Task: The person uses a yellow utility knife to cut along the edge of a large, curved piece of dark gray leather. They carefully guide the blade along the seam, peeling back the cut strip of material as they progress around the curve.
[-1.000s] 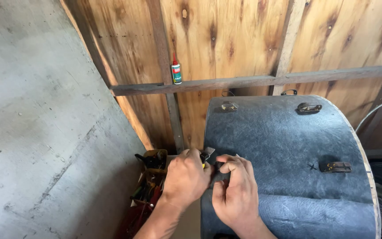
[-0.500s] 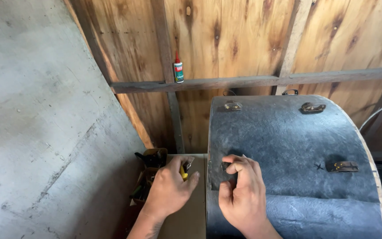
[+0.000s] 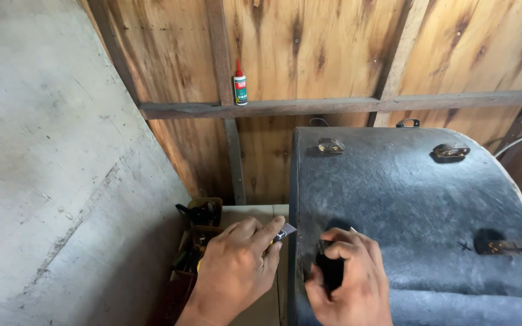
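A big rounded shell covered in dark grey felt (image 3: 406, 199) fills the lower right, with small metal fittings (image 3: 451, 151) fixed on its surface. My right hand (image 3: 348, 284) presses a small black part (image 3: 331, 268) against the felt near the shell's left edge. My left hand (image 3: 237, 271) is just left of that edge, closed on a small tool (image 3: 284, 232) with a yellow handle and a silvery tip that points at the edge.
A box of hand tools (image 3: 197, 232) stands by the concrete wall (image 3: 49, 169) at lower left. A small red-capped bottle (image 3: 240, 84) stands on a wooden rail (image 3: 345, 105) across the plank wall. Another metal fitting (image 3: 502, 246) sits on the shell at right.
My left hand has drawn away from the shell's edge to the left with the tool. My right hand stays on the black part. The view has shifted slightly.
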